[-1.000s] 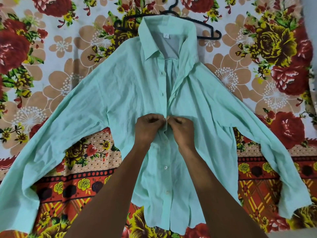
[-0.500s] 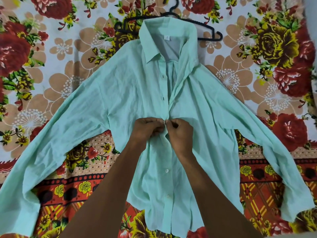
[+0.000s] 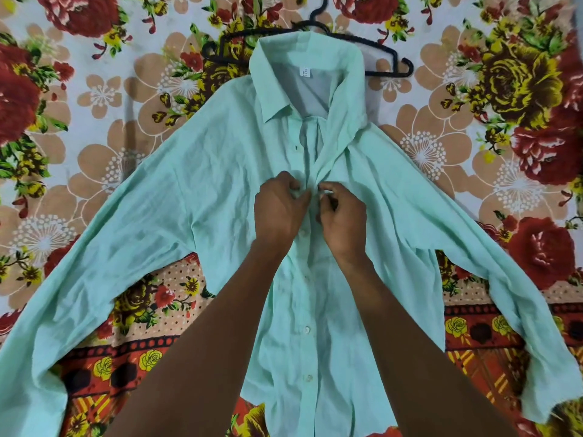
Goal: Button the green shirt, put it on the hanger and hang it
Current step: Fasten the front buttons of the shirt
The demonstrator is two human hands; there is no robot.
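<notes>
Floral bedsheet (image 3: 94, 99) carrying green shirt (image 3: 195, 197), spread front-up, sleeves out. Black hanger (image 3: 391, 55) under collar. Left hand (image 3: 277, 209) and right hand (image 3: 342, 216), fingers curled, each pinching a front edge at chest height; both have moved one button higher than a second ago. Buttons (image 3: 307, 328) below appear fastened. Neck opening unfastened. Judgement: buttoning roughly half done; hanging not yet begun.

Left hand (image 3: 277, 209) and right hand (image 3: 342, 216) are pinching the green shirt (image 3: 195, 197) placket mid-chest. Shirt is lying spread on floral bedsheet (image 3: 94, 99). Black hanger (image 3: 391, 59) is lying under collar.
</notes>
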